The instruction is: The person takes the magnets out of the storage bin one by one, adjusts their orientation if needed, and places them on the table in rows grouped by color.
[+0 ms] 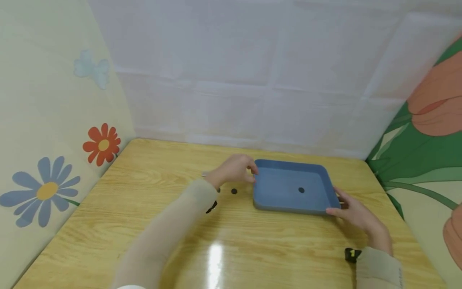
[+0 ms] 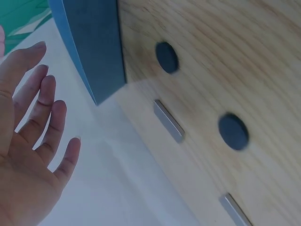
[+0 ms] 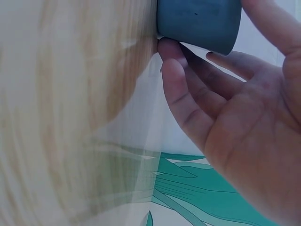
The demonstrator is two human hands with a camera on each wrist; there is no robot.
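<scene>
A shallow blue tray (image 1: pixel 288 184) lies on the wooden table, with one dark disc (image 1: pixel 301 190) inside it. My left hand (image 1: pixel 236 168) is at the tray's left rim. In the left wrist view, its fingers (image 2: pixel 34 125) are loosely bent, hold nothing and appear apart from the tray's corner (image 2: pixel 96 52). With its thumb at the front right corner and its other fingers against the right side and underside, my right hand (image 1: pixel 355 210) grips the tray. The right wrist view shows those fingers (image 3: pixel 188 101) curled under the tray's end (image 3: pixel 200 23).
Left of the tray, two dark discs (image 2: pixel 167 57) lie on the table (image 1: pixel 119 224), near two small silvery bars (image 2: pixel 169 121). A pale cloth wall (image 1: pixel 231 100) stands behind the table. Flower-printed panels (image 1: pixel 47 120) rise at both sides.
</scene>
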